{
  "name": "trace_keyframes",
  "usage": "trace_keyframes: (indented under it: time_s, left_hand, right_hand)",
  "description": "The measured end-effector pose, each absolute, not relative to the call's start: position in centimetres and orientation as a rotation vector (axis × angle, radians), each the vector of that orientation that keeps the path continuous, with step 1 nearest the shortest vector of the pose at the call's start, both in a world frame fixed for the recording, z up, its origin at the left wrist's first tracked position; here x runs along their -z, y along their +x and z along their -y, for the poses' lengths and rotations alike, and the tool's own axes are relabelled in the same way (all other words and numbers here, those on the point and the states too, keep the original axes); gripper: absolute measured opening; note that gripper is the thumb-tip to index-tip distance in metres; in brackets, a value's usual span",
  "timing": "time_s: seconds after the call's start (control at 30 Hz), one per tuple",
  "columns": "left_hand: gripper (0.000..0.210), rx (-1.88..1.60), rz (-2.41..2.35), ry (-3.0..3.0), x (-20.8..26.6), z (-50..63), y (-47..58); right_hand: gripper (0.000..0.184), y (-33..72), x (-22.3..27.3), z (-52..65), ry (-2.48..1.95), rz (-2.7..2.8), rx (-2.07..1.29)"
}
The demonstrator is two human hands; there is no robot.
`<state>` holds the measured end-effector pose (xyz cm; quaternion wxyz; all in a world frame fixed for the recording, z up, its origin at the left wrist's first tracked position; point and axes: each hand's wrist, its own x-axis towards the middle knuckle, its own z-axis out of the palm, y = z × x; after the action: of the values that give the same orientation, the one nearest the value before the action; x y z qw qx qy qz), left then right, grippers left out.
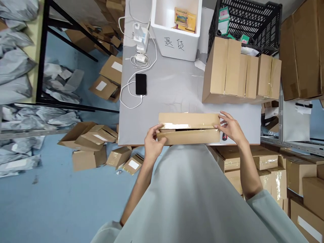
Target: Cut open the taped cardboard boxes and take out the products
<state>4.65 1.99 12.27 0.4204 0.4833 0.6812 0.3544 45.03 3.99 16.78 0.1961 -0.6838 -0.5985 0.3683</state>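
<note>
A long cardboard box [189, 136] lies at the table's front edge, directly before me. Its two top flaps are slightly apart, with a dark gap between them and shiny tape along the rear flap. My left hand [154, 143] grips the box's left end, its fingers at the flap and the thumb on the front flap. At the right end, my right hand [231, 127] pinches the rear flap with thumb and fingertips. Just beside that end, partly hidden, is a small red and black object [224, 136]. The box's contents cannot be made out.
Several closed cardboard boxes [227, 74] stand at the back right, before a black crate [255, 23]. A white bin [176, 44] holds yellow packets. A phone [141, 84] with cables lies left on the table [172, 84]. Cartons [89, 158] litter the floor.
</note>
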Motion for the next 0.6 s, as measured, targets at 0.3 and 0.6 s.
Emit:
trace_keyframes:
  time_s: [0.3,0.6]
  left_hand:
    - [0.049,-1.046,-1.798,1.144,-12.3,-2.6,5.3]
    - [0.035,-1.059,-1.748,1.221,-13.6,-1.6,5.7]
  right_hand:
    - [0.078,45.8,-14.7,-4.3,-1.818,1.691,-1.12]
    - [0.058,47.1,-15.5,-4.5,-1.824,1.786,-0.976]
